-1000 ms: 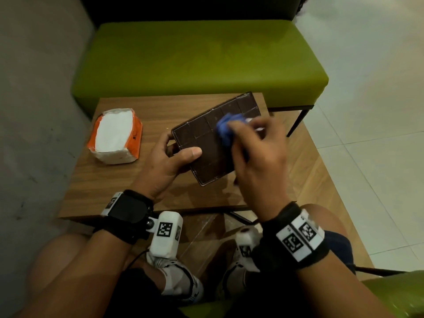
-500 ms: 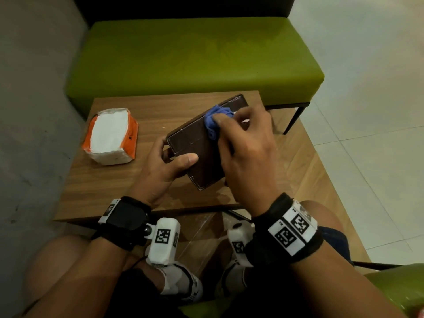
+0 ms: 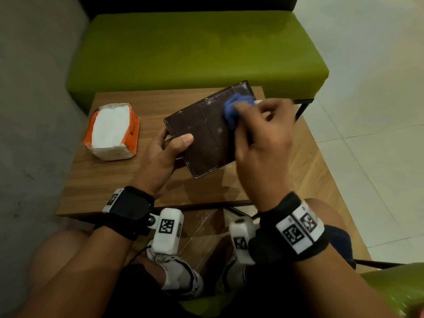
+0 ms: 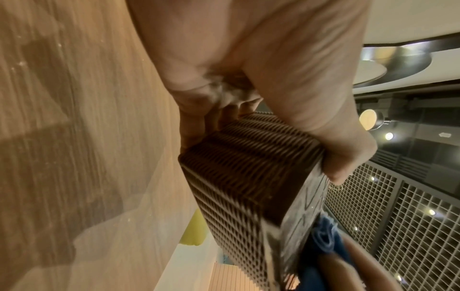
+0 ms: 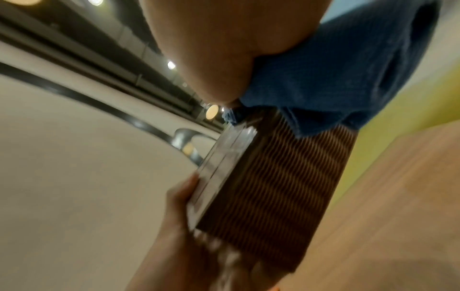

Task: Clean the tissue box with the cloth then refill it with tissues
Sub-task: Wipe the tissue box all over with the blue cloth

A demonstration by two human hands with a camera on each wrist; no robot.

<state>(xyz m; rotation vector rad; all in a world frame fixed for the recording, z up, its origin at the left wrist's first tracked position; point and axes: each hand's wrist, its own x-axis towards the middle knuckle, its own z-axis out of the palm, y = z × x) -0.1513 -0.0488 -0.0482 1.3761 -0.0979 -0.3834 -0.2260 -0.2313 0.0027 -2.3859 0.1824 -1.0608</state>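
Right hand has the blue cloth bunched in curled fingers, pressing it on the box top near the far corner. Left hand clamps the box's near-left corner, thumb on top, fingers wrapped under. Box is tilted, held just above the table; ribbed brown sides show in both wrist views, w/ a gridded flat panel facing up. Wiping step, I'd say: best to keep that left grip firm, sweep the whole panel, then do the sides. Can't tell if there's anything inside the box. Refill pack sits well apart on the left, orange wrap open, white tissues showing.
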